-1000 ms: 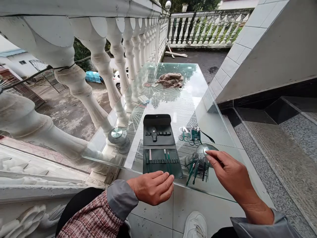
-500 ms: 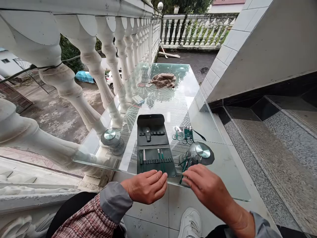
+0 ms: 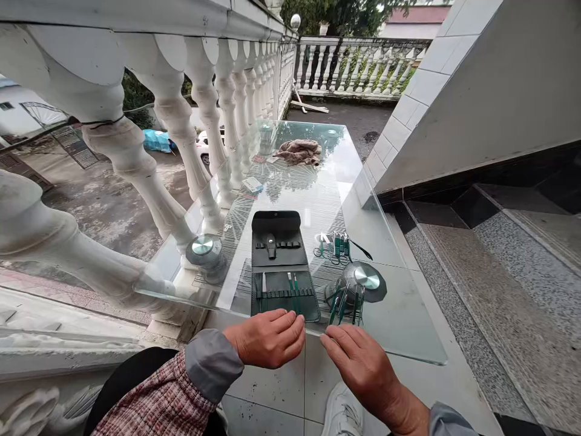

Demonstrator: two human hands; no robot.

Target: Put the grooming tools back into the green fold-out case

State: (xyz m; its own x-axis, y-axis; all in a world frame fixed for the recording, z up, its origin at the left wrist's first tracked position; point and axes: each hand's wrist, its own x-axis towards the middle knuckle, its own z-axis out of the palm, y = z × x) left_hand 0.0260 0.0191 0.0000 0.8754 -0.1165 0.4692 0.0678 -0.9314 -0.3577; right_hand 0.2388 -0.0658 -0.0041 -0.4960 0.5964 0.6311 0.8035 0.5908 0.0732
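Two empty hands at the glass desk's (image 3: 408,330) near edge: your left hand (image 3: 267,338), fingers loosely curled, rests against the open tool case (image 3: 281,266); your right hand (image 3: 363,363), fingers open, sits just short of the loose green-handled tools (image 3: 347,301), likely a fine-pinch job.

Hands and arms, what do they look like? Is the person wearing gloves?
No gloves: the left hand and right hand are bare, and I see no rings. The left arm wears a red-and-white checked sleeve that ends in a grey cuff. The right arm shows a grey sleeve too.
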